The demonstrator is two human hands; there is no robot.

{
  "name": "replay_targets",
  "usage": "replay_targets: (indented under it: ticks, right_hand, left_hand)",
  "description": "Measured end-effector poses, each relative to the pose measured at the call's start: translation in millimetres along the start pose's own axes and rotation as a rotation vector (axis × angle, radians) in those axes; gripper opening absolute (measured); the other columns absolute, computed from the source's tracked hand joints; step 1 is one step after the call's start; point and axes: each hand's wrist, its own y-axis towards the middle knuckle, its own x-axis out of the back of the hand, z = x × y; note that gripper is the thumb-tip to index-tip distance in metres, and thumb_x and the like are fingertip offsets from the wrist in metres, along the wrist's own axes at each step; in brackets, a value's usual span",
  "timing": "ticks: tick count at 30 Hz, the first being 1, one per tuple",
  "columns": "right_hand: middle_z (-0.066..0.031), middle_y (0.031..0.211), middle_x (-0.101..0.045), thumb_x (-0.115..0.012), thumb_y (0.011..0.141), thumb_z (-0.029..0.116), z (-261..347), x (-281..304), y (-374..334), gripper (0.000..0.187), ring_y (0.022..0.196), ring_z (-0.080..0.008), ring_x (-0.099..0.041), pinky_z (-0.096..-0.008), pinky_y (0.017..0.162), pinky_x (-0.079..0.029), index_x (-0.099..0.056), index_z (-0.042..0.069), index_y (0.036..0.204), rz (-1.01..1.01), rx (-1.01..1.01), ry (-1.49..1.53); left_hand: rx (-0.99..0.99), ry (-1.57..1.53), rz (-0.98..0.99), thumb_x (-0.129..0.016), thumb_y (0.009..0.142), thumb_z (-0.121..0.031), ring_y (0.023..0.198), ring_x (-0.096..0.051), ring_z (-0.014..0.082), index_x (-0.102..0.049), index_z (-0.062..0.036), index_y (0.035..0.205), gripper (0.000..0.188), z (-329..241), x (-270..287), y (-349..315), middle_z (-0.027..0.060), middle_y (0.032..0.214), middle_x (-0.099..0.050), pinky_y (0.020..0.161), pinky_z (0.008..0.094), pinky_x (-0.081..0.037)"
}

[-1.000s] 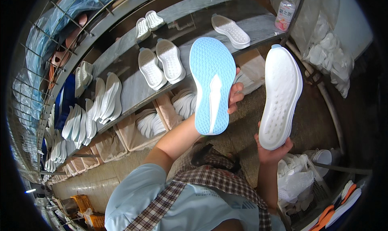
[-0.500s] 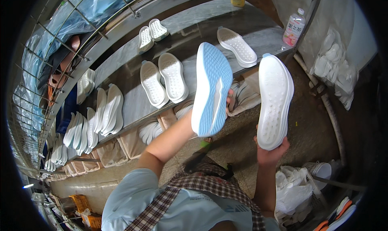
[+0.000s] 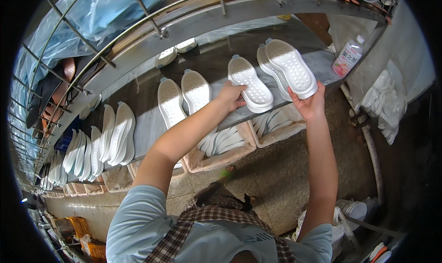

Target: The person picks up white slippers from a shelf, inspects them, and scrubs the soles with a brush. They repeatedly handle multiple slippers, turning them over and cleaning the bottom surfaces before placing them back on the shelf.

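Observation:
My left hand [image 3: 231, 97] grips the near left edge of a white shoe sole [image 3: 249, 84], thumb on top, at the front edge of the grey bench. The sole lies hollow side up, its studded inner face showing. My right hand [image 3: 309, 105] is closed around the near end of another white sole [image 3: 291, 66]. That one overlaps a third white sole [image 3: 272, 73] beneath it, mostly hidden. Left of my left hand, a pair of soles, a left sole [image 3: 169, 102] and a right sole [image 3: 196, 91], lies partly behind my forearm.
More soles [image 3: 120, 134] stand in a leaning row along the bench to the left. Cloth-lined bins [image 3: 221, 159] with soles sit below the front edge. A drink bottle [image 3: 348, 56] stands at the right end. A wire rack [image 3: 159, 26] runs above the bench.
Both soles have gone from being held up before the bench to its surface. The left one has turned from its blue underside to its white inner face; the right one now overlaps another sole.

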Motion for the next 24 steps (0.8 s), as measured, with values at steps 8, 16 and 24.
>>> replay_targets:
  ticks: [8, 16, 24]
  right_hand:
    - [-0.008, 0.122, -0.054, -0.027, 0.093, 0.048, -6, -10, 39, 0.053, 0.104, -0.0284, -0.058, -0.0353, 0.066, -0.052, -0.049, 0.009, 0.121, -0.039, -0.016, -0.057]
    - [-0.0039, 0.07, -0.058, -0.03, 0.092, 0.057, 4, 16, 45, 0.058, 0.047, -0.0129, -0.054, -0.0233, 0.035, -0.033, -0.057, 0.006, 0.096, -0.344, 0.276, -0.814]
    - [0.0005, 0.066, -0.048, -0.044, 0.094, 0.043, -8, 29, 31, 0.041, 0.048, -0.0062, -0.039, -0.0213, 0.041, -0.03, -0.056, 0.003, 0.1, -0.562, 0.772, -0.844]
  left_hand:
    - [-0.067, 0.207, 0.116, -0.067, 0.081, -0.011, 0.09, -0.053, 0.0177, -0.048, -0.0052, 0.116, 0.04, -2, 8, 6, 0.0076, 0.109, -0.054, 0.068, 0.0295, -0.045]
    - [-1.149, 0.947, -0.985, -0.07, 0.073, -0.019, 0.097, -0.057, 0.028, -0.05, 0.0016, 0.117, 0.053, -78, 181, 80, 0.0175, 0.112, -0.056, 0.08, 0.0391, -0.047]
    - [-0.175, 1.424, -1.034, -0.068, 0.074, -0.017, 0.099, -0.056, 0.0305, -0.05, 0.0017, 0.117, 0.05, -151, 380, 93, 0.0185, 0.114, -0.054, 0.081, 0.0418, -0.048]
